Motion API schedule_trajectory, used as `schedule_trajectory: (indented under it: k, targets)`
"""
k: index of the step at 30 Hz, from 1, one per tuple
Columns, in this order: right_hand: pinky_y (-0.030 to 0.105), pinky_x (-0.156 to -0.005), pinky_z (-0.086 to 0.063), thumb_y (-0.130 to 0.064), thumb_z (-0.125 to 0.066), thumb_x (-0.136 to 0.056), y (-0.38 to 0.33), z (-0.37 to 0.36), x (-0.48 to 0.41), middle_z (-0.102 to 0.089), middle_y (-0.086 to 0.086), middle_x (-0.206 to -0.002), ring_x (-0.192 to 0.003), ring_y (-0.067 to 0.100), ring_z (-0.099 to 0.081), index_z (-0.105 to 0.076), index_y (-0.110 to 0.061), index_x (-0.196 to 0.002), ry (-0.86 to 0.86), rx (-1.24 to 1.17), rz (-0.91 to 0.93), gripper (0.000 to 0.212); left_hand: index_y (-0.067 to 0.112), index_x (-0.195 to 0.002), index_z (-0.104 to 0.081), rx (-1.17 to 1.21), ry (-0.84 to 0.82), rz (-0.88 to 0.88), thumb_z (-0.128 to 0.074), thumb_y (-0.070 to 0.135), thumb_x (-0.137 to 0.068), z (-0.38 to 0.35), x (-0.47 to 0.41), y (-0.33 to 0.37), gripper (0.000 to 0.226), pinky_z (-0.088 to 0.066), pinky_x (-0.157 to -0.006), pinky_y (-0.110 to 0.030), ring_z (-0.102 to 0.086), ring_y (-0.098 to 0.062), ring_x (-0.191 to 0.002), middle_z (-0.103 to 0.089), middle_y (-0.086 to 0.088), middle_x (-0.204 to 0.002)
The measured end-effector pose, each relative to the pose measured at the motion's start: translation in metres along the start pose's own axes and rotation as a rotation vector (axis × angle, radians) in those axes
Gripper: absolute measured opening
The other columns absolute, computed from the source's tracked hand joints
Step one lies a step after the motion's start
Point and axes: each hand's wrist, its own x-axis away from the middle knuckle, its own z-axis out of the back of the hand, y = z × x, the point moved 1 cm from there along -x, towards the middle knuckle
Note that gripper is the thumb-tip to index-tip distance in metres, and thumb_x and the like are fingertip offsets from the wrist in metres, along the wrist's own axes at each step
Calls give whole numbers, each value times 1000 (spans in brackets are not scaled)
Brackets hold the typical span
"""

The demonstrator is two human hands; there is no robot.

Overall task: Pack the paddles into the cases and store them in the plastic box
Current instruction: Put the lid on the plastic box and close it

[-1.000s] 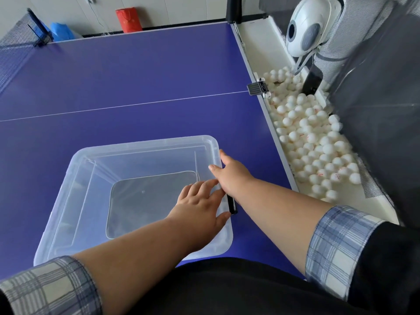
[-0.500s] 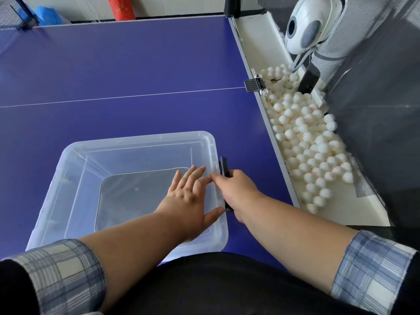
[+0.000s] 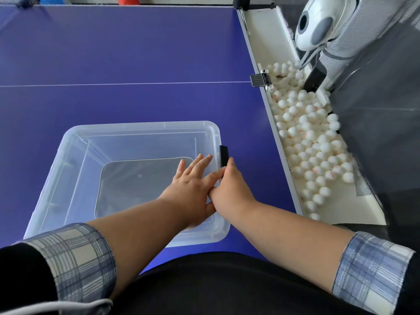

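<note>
Clear plastic box sitting on the near half of a blue table-tennis table, lid on, a grey flat shape showing through at the bottom. Left hand spread flat on the lid near its right edge, fingers extended, palm down, gripping nothing. Right hand just beside it at the box's right rim, touching the left hand, fingers curled down over the side at a black latch; cannot tell whether closed on the latch or only pressing against it. Upper end of the latch poking out past the fingertips, upright against the box wall. Plaid cuffs rolled back on both forearms, dark sleeves behind.

Along the table's right edge, a white trough holding many white balls, some with red marks. At the trough's far end, a white and grey ball machine. A small metal clamp at the table edge where the white centre line ends. No paddles or cases clearly identifiable.
</note>
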Motion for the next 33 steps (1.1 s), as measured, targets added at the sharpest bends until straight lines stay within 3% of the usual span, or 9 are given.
schedule_trajectory:
  k: [5, 11, 15, 21, 25, 28, 30, 33]
  targets:
    - [40, -111, -44, -24, -64, -97, -4, -4, -1, -26, 5, -165, -145, 26, -39, 5, -23, -160, 1, 108, 61, 94, 34, -144, -31, 24, 59, -36, -55, 54, -83, 0, 1, -5, 68, -7, -119, -59, 0, -28, -152, -4, -9, -165]
    - [41, -111, -44, -21, -66, -95, -5, -6, 2, -23, 3, -166, -147, 26, -36, 1, -24, -161, 2, 107, 96, 94, 21, -135, -46, 39, 95, -46, -60, 48, -79, 2, 2, -5, 64, -12, -117, -63, -7, -31, -151, -14, -12, -164]
    - [41, -112, -43, -22, -66, -96, -5, -8, 1, -16, 3, -168, -150, 27, -31, 4, -24, -160, 10, 122, 95, 95, 22, -141, -42, 26, 85, -40, -63, 51, -79, 3, 1, -5, 72, -9, -118, -61, -5, -29, -152, -17, -11, -163]
    - [39, -121, -22, -30, -57, -101, -7, -8, -1, 10, 1, -169, -156, 22, -3, 7, -20, -160, 39, 315, 117, 88, 23, -155, -19, 126, 22, -32, -62, 57, -83, 13, 5, -8, 90, -3, -122, -45, 2, -20, -152, -9, -5, -165]
    - [57, -122, -7, -20, -53, -99, -18, -21, 3, 13, 4, -168, -155, 29, 7, -2, -28, -160, 162, 672, 294, 80, 28, -156, -16, 123, -10, 44, -51, 65, -88, 20, 42, -45, 85, -6, -120, -35, -1, -16, -151, -5, 4, -165]
    - [61, -119, 4, -46, -38, -102, -44, -52, 5, 14, 4, -168, -154, 28, 14, -5, -31, -160, 150, 742, 378, 68, 29, -155, -23, 54, 39, 118, -43, 61, -94, 27, 78, -86, 72, 3, -118, -32, -3, -17, -151, -9, 1, -165]
    - [61, -118, 5, -62, -30, -99, -61, -78, 5, 12, 4, -169, -154, 28, 13, -6, -32, -160, 106, 767, 359, 72, 32, -154, -25, 18, 62, 167, -39, 60, -96, 33, 99, -114, 66, 3, -120, -37, -4, -20, -151, -12, 0, -165]
    - [63, -119, 2, -71, -23, -95, -86, -112, 3, 10, 3, -169, -154, 31, 11, -5, -31, -160, 87, 791, 311, 78, 35, -154, -21, -33, 75, 323, -34, 61, -96, 43, 132, -162, 66, 3, -122, -44, 1, -23, -152, -10, -1, -165]
